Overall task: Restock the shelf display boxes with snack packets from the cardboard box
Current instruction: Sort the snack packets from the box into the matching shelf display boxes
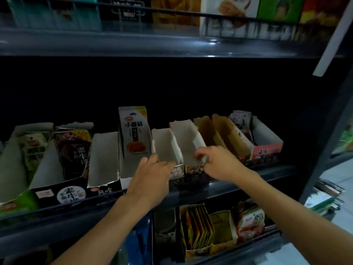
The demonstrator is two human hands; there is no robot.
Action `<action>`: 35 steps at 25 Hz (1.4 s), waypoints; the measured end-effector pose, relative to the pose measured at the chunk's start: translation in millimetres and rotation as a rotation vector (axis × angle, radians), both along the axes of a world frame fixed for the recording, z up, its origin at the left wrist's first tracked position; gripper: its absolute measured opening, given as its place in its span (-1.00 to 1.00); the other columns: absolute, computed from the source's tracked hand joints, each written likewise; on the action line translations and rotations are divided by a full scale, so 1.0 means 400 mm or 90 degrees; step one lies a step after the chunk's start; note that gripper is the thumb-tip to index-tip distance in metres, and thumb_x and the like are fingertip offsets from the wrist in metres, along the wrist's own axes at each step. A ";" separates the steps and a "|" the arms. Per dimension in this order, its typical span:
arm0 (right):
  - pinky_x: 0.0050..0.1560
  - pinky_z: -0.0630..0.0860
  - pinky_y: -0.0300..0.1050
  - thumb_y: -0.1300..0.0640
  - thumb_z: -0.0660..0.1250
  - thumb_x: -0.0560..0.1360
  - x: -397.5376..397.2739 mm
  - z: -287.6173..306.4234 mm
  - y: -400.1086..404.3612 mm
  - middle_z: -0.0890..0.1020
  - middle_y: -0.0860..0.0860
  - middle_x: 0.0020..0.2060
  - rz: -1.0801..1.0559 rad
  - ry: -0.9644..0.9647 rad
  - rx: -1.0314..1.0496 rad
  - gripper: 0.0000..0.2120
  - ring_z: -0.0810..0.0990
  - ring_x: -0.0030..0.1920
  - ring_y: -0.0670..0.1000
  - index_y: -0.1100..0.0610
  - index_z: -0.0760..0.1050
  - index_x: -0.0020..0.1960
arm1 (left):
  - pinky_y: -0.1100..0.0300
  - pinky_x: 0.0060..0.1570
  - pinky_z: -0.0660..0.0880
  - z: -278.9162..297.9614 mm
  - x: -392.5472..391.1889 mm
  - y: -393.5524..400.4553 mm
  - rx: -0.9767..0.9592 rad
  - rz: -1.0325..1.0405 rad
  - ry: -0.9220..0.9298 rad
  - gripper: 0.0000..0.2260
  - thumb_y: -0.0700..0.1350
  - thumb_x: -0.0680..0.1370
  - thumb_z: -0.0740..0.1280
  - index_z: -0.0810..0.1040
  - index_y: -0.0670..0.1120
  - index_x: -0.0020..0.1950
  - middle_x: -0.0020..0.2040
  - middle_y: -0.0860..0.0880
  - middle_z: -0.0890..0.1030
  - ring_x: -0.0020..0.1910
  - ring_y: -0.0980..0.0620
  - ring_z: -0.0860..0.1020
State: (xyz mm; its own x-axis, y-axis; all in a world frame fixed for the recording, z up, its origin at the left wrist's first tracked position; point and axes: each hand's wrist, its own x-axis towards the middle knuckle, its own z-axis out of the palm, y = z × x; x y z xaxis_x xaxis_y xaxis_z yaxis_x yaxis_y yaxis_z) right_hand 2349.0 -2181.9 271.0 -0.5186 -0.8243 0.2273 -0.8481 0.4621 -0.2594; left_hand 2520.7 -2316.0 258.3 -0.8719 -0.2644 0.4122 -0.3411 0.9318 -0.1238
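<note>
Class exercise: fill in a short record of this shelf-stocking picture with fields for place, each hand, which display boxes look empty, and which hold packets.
place: middle shelf of a dark store rack
left hand: fingers grip the front edge of an empty white box
right hand: fingers at the front of the next empty box
stocked: tall white packet; dark packets further left
cardboard box: not in view

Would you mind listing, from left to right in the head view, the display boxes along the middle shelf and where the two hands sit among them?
Green-fronted box → black-fronted box → empty black box → box with the upright white packet → left hand → right hand → empty brown box → pink-fronted box.
</note>
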 end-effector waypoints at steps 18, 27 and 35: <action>-0.24 0.45 -0.09 0.25 0.29 0.45 -0.182 -0.052 0.181 0.55 0.02 0.04 -0.204 -0.031 -0.028 -0.53 0.54 -0.13 0.06 0.02 0.32 0.32 | 0.09 0.28 0.29 -0.020 -0.061 0.016 0.091 0.025 0.045 -0.66 0.01 0.65 0.19 0.38 0.11 0.43 0.35 0.09 0.54 0.27 0.02 0.39; -0.21 0.36 -0.10 -0.07 0.27 0.59 -0.295 -0.037 0.199 0.59 0.09 -0.20 -0.293 -0.210 -0.121 -0.75 0.59 -0.12 0.12 0.12 0.52 -0.05 | 0.11 0.23 0.34 -0.018 -0.040 0.012 0.151 -0.018 0.056 -0.66 -0.01 0.63 0.24 0.43 0.06 0.41 0.28 0.08 0.54 0.19 0.04 0.38; 0.08 0.48 0.14 0.12 0.39 0.48 -0.093 -0.078 0.174 0.46 0.17 0.22 -0.263 0.169 -0.198 -0.56 0.48 0.17 0.28 0.17 0.41 0.32 | 0.12 0.36 0.21 -0.031 0.094 0.007 0.189 -0.003 0.118 -0.61 -0.07 0.62 0.23 0.37 0.04 0.47 0.42 0.09 0.37 0.37 0.06 0.28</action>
